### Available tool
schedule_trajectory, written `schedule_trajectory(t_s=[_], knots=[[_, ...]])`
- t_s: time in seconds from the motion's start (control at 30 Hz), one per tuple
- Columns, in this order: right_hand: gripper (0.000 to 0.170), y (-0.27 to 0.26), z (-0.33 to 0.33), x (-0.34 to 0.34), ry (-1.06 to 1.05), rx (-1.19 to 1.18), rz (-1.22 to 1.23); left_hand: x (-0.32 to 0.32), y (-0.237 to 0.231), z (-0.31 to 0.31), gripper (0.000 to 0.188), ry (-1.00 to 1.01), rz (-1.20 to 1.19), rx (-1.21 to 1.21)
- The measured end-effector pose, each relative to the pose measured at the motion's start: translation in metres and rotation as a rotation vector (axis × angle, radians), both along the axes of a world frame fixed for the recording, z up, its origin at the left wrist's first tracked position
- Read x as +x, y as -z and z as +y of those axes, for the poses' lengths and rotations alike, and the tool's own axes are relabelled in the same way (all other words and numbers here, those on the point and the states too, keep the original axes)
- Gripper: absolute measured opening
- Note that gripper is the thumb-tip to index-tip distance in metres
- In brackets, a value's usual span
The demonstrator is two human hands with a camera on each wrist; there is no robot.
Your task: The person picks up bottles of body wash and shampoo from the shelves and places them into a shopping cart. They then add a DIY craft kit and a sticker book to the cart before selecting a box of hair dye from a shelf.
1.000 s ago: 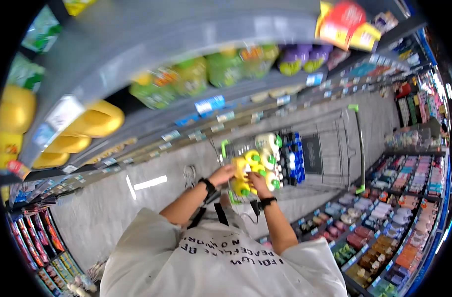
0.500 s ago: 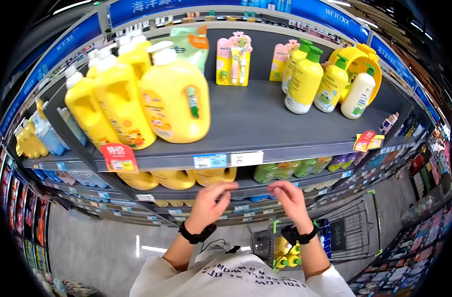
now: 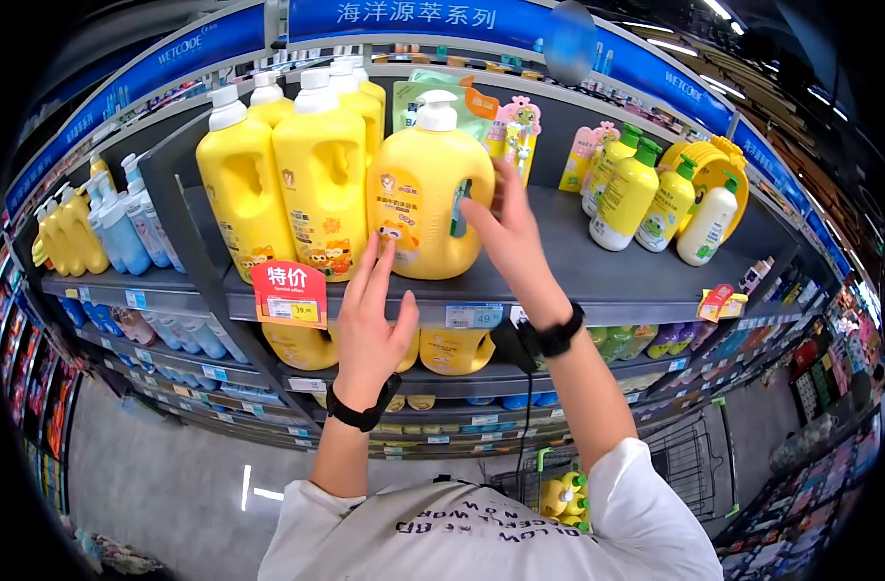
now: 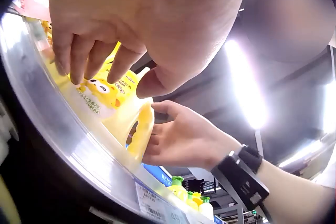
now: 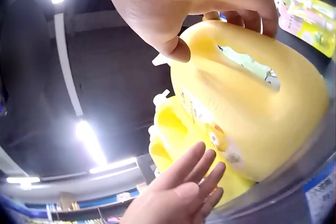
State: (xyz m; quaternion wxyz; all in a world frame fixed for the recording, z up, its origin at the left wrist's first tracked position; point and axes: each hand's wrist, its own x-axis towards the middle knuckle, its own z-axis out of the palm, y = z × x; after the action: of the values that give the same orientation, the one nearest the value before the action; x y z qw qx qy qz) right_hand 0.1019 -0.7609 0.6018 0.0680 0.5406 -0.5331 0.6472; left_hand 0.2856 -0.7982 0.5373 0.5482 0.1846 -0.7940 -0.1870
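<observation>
A large yellow pump bottle (image 3: 409, 179) stands upright on the shelf, its white pump on top. The right hand (image 3: 512, 242) grips the handle side, thumb in front and fingers behind; the right wrist view shows this hand (image 5: 194, 3) over the upper part of the bottle (image 5: 247, 124). The left hand (image 3: 370, 339) is open at the bottle's lower left front, fingers spread and pointing up. In the left wrist view the left hand's (image 4: 142, 19) fingertips lie at the label side of the bottle (image 4: 118, 121); whether they press on it I cannot tell.
Two tall yellow bottles (image 3: 321, 189) stand close at the left. Green-capped bottles (image 3: 625, 198) are farther right. A red price sign (image 3: 289, 290) hangs on the shelf edge. Below right is a shopping cart (image 3: 689, 460) with yellow bottles (image 3: 564, 496) inside.
Both hands moved from the cart to the shelf, then up to the large bottle. The right hand has taken hold of its handle side. The view has swung up from the cart and floor.
</observation>
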Motion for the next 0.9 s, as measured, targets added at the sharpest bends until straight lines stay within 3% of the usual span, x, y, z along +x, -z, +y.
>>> schedule_trajectory(t_s=[0.03,0.07,0.13,0.2,0.33,0.4,0.5,0.57,0.6,0.67,0.7,0.73,0.8,0.83,0.87,0.9], knots=[[0.032,-0.004,-0.006,-0.003,-0.147,0.087,-0.247,-0.002,0.000,0.001,0.056,-0.003,-0.003,0.000],[0.032,-0.008,-0.006,-0.007,-0.124,0.087,-0.242,-0.004,0.001,0.002,0.056,-0.003,-0.006,0.001],[0.017,-0.017,-0.001,-0.012,-0.625,0.247,-0.545,-0.008,0.004,0.004,0.058,-0.022,-0.034,-0.046],[0.008,-0.009,-0.004,-0.007,-0.697,0.195,-0.531,-0.010,0.008,0.004,0.063,-0.115,-0.110,-0.143],[0.018,-0.005,0.011,0.012,-0.491,0.065,-0.384,-0.018,0.010,0.007,0.068,-0.119,-0.130,-0.152],[0.034,-0.002,0.026,0.016,-0.497,-0.018,-0.257,-0.023,0.009,0.014,0.077,-0.156,-0.127,-0.151],[0.034,-0.019,0.069,0.019,-0.460,-0.050,-0.239,-0.031,0.016,0.024,0.088,-0.034,0.021,-0.046],[0.036,-0.020,0.098,0.012,-0.606,-0.085,-0.234,-0.040,0.014,0.038,0.105,0.135,0.175,0.016],[0.036,-0.017,0.113,0.007,-0.563,-0.095,-0.270,-0.046,0.013,0.048,0.110,0.249,0.292,0.063],[0.036,-0.005,0.144,-0.006,-0.588,-0.080,-0.280,-0.045,0.017,0.063,0.107,0.443,0.266,0.156],[0.036,0.004,0.163,-0.016,-0.553,0.009,-0.268,-0.044,0.032,0.068,0.100,0.540,0.304,0.383],[0.036,0.018,0.182,-0.026,-0.520,-0.003,-0.318,-0.044,0.038,0.074,0.100,0.561,0.252,0.408],[0.037,0.055,0.222,-0.048,-0.422,0.120,-0.214,-0.050,0.045,0.086,0.082,0.766,-0.263,0.573],[0.038,0.081,0.247,-0.060,-0.378,0.192,-0.234,-0.065,0.053,0.103,0.067,0.747,-0.368,0.517],[0.040,0.117,0.272,-0.071,-0.349,0.246,-0.313,-0.083,0.067,0.126,0.070,0.813,-0.468,0.669],[0.040,0.151,0.300,-0.077,-0.314,0.283,-0.425,-0.104,0.102,0.133,0.073,0.786,-0.527,0.422]])
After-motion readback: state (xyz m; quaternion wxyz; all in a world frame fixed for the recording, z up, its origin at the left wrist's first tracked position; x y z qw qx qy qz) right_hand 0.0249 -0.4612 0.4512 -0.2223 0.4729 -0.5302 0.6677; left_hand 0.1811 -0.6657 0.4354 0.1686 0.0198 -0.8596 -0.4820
